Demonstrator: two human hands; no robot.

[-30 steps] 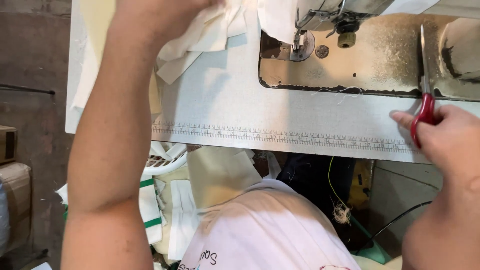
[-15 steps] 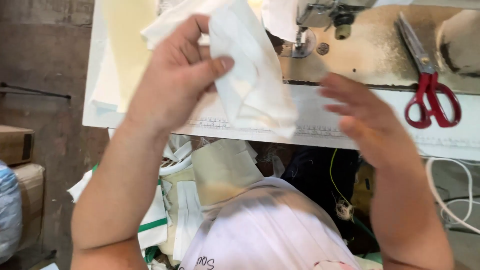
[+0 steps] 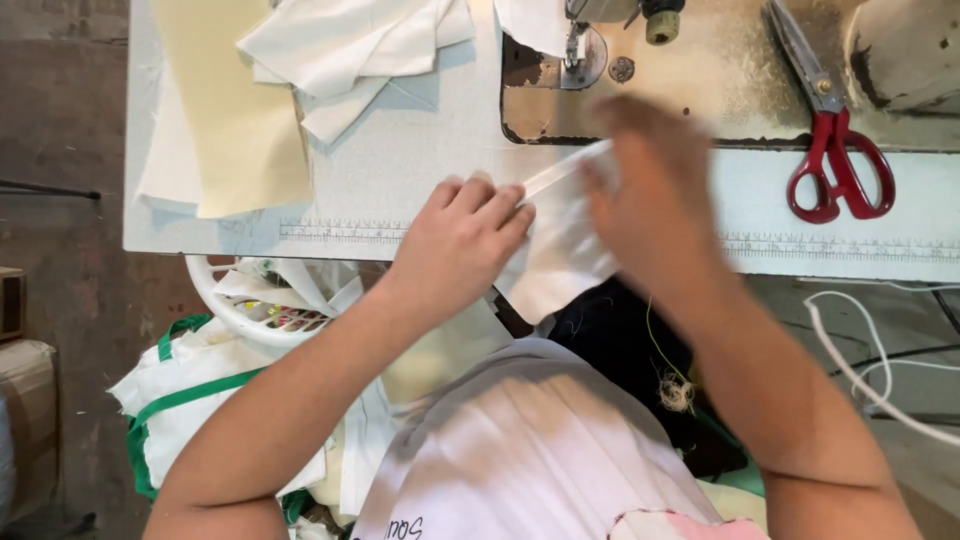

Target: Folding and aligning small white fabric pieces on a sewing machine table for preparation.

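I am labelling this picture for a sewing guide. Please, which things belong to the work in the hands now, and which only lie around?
In the work:
- left hand and right hand, the right one blurred
- white fabric piece held between them
- sewing machine just behind

Lying about:
- red scissors
- cream fabric
- white fabric pile
- white basket below the table
- white cable
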